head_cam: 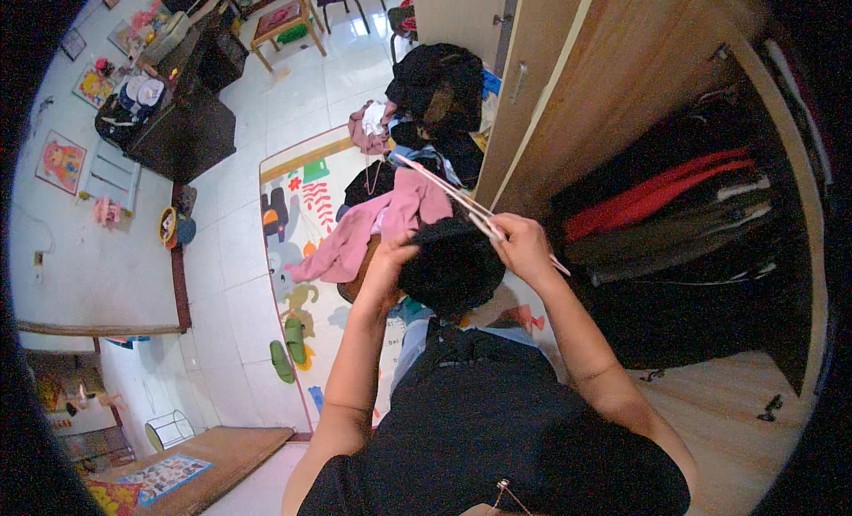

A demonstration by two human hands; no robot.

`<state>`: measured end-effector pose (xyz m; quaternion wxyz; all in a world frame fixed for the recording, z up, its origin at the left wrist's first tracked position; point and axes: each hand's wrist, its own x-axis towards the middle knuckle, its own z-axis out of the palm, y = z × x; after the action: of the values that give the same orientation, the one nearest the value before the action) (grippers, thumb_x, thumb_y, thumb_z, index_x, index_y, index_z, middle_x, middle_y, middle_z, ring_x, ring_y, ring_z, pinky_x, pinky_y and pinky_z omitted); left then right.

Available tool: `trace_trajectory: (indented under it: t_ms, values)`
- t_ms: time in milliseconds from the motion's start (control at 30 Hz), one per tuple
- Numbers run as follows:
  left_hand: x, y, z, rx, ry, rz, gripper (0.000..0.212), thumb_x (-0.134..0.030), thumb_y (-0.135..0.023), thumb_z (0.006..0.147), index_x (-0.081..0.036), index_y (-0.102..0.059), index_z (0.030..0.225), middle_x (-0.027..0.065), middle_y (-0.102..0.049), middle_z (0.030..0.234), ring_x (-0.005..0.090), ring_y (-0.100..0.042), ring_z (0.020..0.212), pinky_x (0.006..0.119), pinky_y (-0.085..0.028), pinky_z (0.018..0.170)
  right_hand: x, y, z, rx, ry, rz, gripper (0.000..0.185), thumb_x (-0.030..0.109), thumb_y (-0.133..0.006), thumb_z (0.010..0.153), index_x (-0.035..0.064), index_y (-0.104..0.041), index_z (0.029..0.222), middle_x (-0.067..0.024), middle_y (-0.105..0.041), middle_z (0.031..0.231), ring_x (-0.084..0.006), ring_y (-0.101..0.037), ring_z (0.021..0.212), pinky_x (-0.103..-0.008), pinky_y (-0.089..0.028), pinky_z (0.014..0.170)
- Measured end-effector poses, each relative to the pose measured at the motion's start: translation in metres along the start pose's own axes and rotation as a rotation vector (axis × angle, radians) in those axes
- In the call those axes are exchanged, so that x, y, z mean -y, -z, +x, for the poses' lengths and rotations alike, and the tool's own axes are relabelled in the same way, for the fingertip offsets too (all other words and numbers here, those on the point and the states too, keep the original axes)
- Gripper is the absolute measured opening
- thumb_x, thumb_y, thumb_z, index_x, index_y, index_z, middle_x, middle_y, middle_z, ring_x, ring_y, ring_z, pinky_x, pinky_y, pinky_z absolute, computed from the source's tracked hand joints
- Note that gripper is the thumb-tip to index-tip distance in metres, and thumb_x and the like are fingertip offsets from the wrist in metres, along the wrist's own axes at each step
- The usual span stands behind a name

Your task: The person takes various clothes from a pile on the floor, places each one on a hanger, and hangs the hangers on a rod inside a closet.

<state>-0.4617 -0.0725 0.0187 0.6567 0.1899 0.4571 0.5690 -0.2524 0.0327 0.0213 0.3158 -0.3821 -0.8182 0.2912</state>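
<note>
My right hand (522, 248) is closed around a pale pink clothes hanger (444, 186), which slants up and to the left. Below it a dark black garment (452, 266) hangs in front of my body. My left hand (389, 260), slightly blurred, grips the garment's left edge; some of its fingers are hidden. Just beyond, a pink long-sleeved garment (363, 233) lies across a brown item (363, 276) on the printed play mat (333, 230). More clothes, including a dusty-pink piece (366, 130), are heaped farther off.
To my right a wooden wardrobe stands open, its door (532, 83) swung out and dark clothes with a red garment (652, 196) inside. A large black bag-like bundle (436, 83) rests by the door. Green slippers (287, 349) lie at the mat's left; a dark desk (186, 123) stands beyond.
</note>
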Motion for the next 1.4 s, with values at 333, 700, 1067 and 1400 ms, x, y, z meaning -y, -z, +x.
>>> trace_trajectory:
  t_ms: [333,700,1067,1400]
  values:
    - [-0.004,0.012,0.013,-0.339,-0.166,-0.056,0.038,-0.032,-0.046,0.091,-0.001,-0.055,0.111,0.0094,-0.061,0.101,0.0203,-0.058,0.088,0.033,-0.046,0.08,0.027,0.024,-0.002,0.048,-0.102,-0.007,0.012,0.011,-0.061,0.08,0.0004,-0.062,0.084,-0.013,-0.061,0.084,-0.0217,-0.059,0.068,-0.0285,-0.045,0.061]
    - [-0.006,0.041,0.016,-0.594,-0.411,-0.219,0.026,-0.02,-0.046,0.092,0.0,-0.056,0.106,0.0081,-0.063,0.093,0.0181,-0.06,0.078,0.033,-0.049,0.072,0.036,0.048,-0.048,0.358,-0.028,0.481,0.03,0.01,-0.053,0.088,0.0012,-0.055,0.117,-0.0126,-0.059,0.112,-0.0185,-0.057,0.099,-0.0275,-0.043,0.087]
    - [0.012,0.016,0.012,-0.808,-0.789,0.234,0.018,-0.006,-0.053,0.087,0.0,-0.059,0.103,0.0052,-0.06,0.096,0.0132,-0.054,0.087,0.025,-0.041,0.081,0.067,-0.015,-0.038,0.476,-0.101,0.253,0.033,0.019,-0.049,0.09,0.0104,-0.052,0.122,-0.0168,-0.064,0.093,-0.019,-0.064,0.077,-0.0295,-0.048,0.069]
    - [0.021,-0.013,-0.034,-0.854,-0.876,0.525,0.025,0.004,-0.058,0.075,-0.002,-0.055,0.099,0.0048,-0.056,0.087,0.0113,-0.052,0.08,0.024,-0.042,0.073,0.096,-0.04,-0.012,0.113,-0.207,0.798,0.027,0.017,-0.049,0.091,0.0025,-0.058,0.113,0.0011,-0.053,0.076,-0.0068,-0.045,0.062,-0.0223,-0.034,0.055]
